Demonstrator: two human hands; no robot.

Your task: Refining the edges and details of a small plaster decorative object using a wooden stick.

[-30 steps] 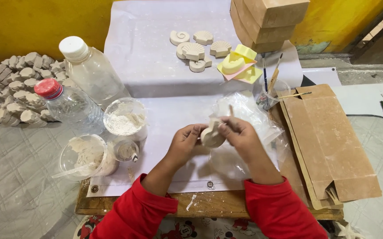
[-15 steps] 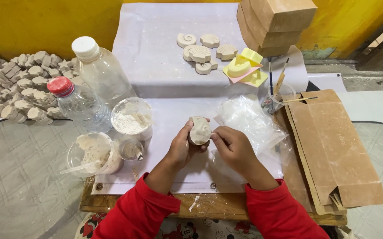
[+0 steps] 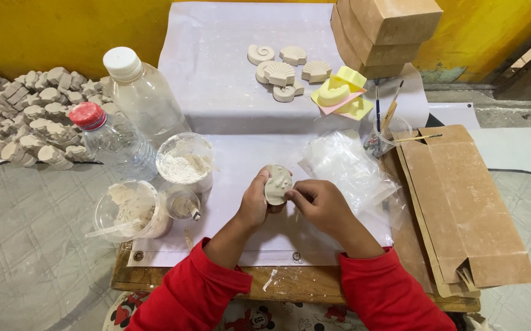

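Pale grey oval plaster cast (image 3: 277, 184), relief face up, upright above white sheet

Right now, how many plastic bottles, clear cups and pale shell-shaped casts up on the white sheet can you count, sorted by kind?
Clear plastic bottles: 2, one white-capped, one red-capped.
Clear plastic cups holding white powder or paste: 3.
Pale shell-shaped plaster casts on the white sheet: 5.
Total: 10.
Another cast sits between the left hand and right hand.
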